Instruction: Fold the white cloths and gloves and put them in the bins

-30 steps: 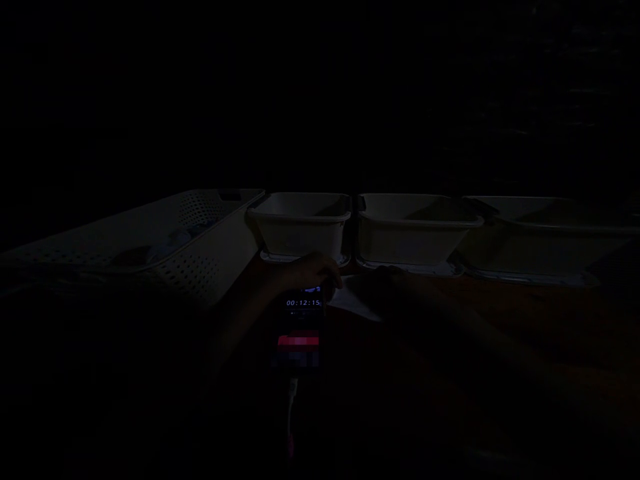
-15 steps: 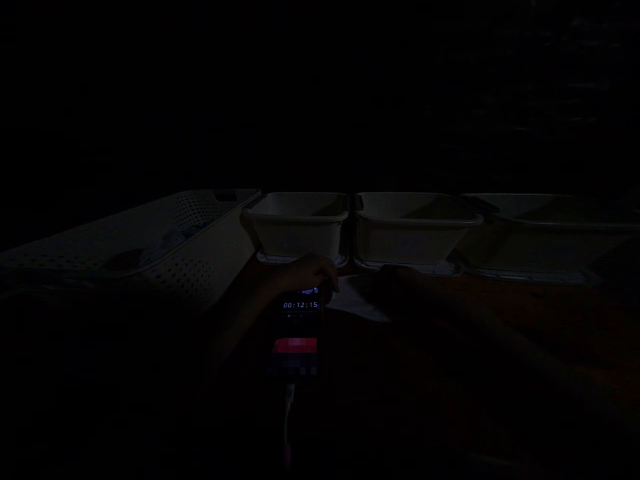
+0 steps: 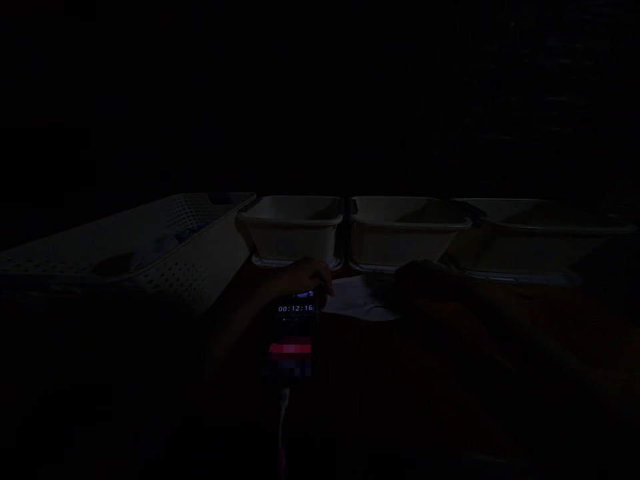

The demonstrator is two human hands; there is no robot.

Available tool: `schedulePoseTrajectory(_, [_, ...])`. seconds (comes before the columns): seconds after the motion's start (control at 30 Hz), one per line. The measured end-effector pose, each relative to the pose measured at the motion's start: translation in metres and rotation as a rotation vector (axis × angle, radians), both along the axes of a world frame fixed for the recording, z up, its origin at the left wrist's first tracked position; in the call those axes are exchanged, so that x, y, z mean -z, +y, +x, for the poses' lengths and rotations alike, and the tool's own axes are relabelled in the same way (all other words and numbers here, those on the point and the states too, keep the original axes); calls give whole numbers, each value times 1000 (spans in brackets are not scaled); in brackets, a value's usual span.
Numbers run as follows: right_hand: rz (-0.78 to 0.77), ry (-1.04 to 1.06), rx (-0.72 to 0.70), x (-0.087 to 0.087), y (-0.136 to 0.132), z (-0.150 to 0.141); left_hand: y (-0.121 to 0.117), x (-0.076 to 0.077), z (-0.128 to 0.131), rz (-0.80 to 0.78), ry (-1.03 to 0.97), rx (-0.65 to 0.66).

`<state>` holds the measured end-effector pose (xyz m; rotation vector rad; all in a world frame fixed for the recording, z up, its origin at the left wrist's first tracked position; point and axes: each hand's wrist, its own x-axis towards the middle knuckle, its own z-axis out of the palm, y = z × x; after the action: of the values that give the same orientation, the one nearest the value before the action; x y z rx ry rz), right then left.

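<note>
The scene is very dark. My left hand (image 3: 311, 271) is bent over the left end of a pale, flat piece of cloth (image 3: 356, 298), with its curled fingers closed at that edge. At the cloth's right end is my right hand (image 3: 421, 277), a dim shape whose fingers are lost in shadow. Just below my left hand a lit phone (image 3: 295, 333) shows a running timer, and a white cable (image 3: 282, 420) leads down from it.
Left of my hands stands a pale perforated basket (image 3: 220, 247) with some crumpled, fabric-like items (image 3: 160, 245) inside. Behind the cloth, three pale tubs stand in a row: a left tub (image 3: 295, 240), a middle tub (image 3: 400, 243) and a right tub (image 3: 525, 250). A dark reddish-brown tabletop (image 3: 500, 303) lies below.
My right hand has moved slightly right along the cloth, and more of the cloth shows. My left hand stays at its left end. The phone's timer has advanced one second.
</note>
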<state>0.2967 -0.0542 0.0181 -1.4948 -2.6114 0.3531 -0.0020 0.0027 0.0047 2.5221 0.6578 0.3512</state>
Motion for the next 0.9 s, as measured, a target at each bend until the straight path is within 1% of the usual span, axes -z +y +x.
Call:
schedulePoseTrajectory(0.07, [-23,70,28,-2,-3,-5,2,2,0,28,-2,5])
schedulePoseTrajectory(0.13, [23,151,-2,-3,-6,-15,3,4,-1,38,-1,4])
schedulePoseTrajectory(0.2, [71,180,-24,-3,-11,-29,3,4,0,36,-3,0])
schedulePoseTrajectory(0.23, [63,165,-5,-2,-13,-37,3,4,0,31,-5,-3])
schedulePoseTrajectory(0.27, [34,120,49,-1,-16,-45,2,3,0,25,-5,-5])
schedulePoseTrajectory(0.33, [11,89,77,0,-21,-57,0,2,1,13,-2,-11])
schedulePoseTrajectory(0.4, [5,72,98,-1,-24,-62,-1,0,1,7,9,-13])
schedulePoseTrajectory(0.47, [0,60,117,-3,-26,-60,-1,0,1,1,13,-20])
schedulePoseTrajectory(0.7, [-7,4,134,-13,-23,-34,5,7,-3,-35,-7,-17])
schedulePoseTrajectory(0.9, [31,-19,115,-14,-20,-22,1,3,-1,-33,25,-64])
